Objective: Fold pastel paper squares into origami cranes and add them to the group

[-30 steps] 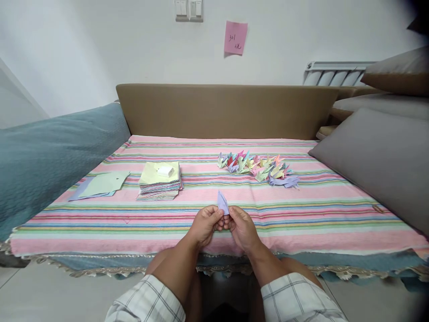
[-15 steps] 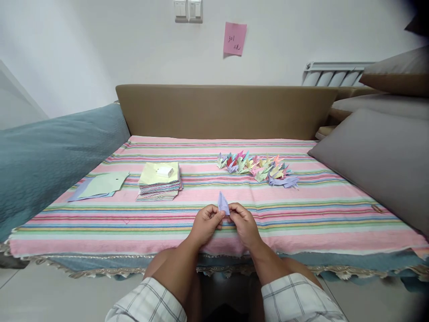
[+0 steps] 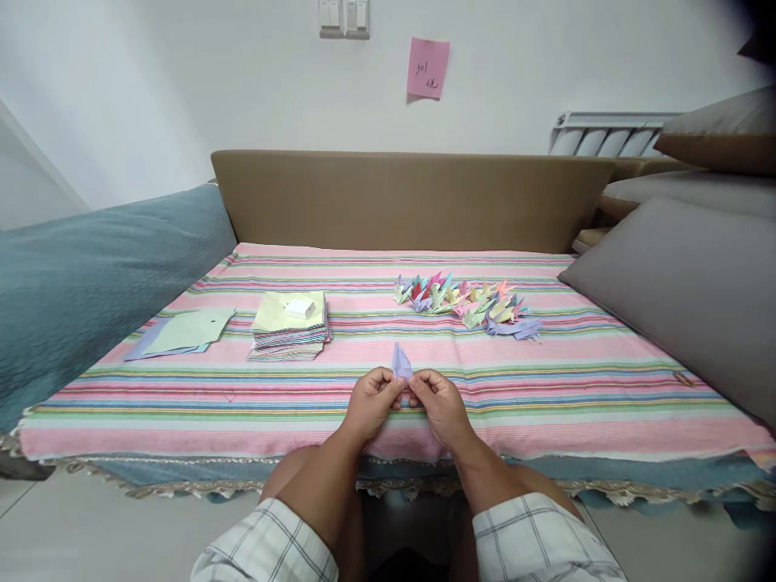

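Observation:
A small piece of folded lilac paper (image 3: 401, 362) stands point-up between my hands, above the striped cloth. Thumb and fingers of my left hand (image 3: 371, 402) pinch its lower left edge. My right hand (image 3: 440, 404) grips the lower right edge in the same way, its fingertips almost meeting the left ones. The paper's bottom part is hidden behind both thumbs. Farther back, to the right, lies a cluster of folded paper cranes (image 3: 464, 299) in many colours, with flat lilac folded pieces (image 3: 514, 328) at its near end.
A stack of coloured paper squares (image 3: 288, 331) with a white block (image 3: 300, 309) on top sits left of centre. Loose sheets (image 3: 187, 333) lie farther left. Grey cushions (image 3: 679, 283) border the right side, a blue padded armrest (image 3: 109, 275) the left, a brown backrest (image 3: 412, 202) the rear.
My right hand's fingertips have shifted slightly left and now pinch the lilac paper's lower right edge more closely. The camera view has moved a little.

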Available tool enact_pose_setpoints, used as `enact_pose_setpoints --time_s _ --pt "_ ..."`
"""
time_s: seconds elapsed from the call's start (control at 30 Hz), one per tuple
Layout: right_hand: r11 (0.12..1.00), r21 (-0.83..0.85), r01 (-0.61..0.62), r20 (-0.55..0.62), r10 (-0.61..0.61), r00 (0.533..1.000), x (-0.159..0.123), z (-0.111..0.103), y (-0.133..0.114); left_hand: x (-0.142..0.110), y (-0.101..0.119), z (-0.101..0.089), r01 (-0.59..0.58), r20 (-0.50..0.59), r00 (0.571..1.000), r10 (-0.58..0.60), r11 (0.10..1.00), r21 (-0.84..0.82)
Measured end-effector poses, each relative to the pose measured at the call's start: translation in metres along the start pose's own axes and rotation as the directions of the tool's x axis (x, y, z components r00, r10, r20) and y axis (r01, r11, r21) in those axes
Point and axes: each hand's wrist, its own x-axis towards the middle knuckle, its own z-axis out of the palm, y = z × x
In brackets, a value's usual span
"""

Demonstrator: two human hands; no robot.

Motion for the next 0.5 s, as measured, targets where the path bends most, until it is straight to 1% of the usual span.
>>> enact_pose_setpoints --time_s 0.13,0.23,0.33,0.4,0.43,0.5 --pt "0.997 -0.081 0.019 -0.002 -0.02 1.0 -0.0002 0.0 -0.0026 -0.0009 -0.003 0.0005 -0.03 0.021 0.999 0.03 1.0 0.005" --pt "0.994 -0.098 0.044 0.011 -0.043 0.999 -0.0009 0.0005 -0.0055 -0.001 -0.0049 -0.0004 -0.053 0.024 0.998 0.052 0.998 0.04" --pt "0.996 -0.054 0.068 0.017 -0.067 0.998 -0.0008 0.0002 -0.0062 -0.0013 -0.0033 -0.0015 -0.102 0.006 0.995 0.102 0.984 0.145" --pt "0.998 -0.02 0.06 0.017 -0.059 0.998 0.0 -0.0007 -0.005 -0.002 -0.0008 -0.0016 -0.147 -0.007 0.988 0.152 0.964 0.222" --pt "0.999 -0.005 0.047 0.015 -0.047 0.999 0.0005 -0.0011 -0.0042 -0.0023 0.0003 -0.0013 -0.156 -0.007 0.987 0.163 0.959 0.236" --pt "0.999 0.052 0.003 0.012 -0.004 1.0 0.0013 -0.0016 -0.0029 -0.0031 0.0017 -0.0002 -0.127 0.019 0.992 0.126 0.976 0.179"
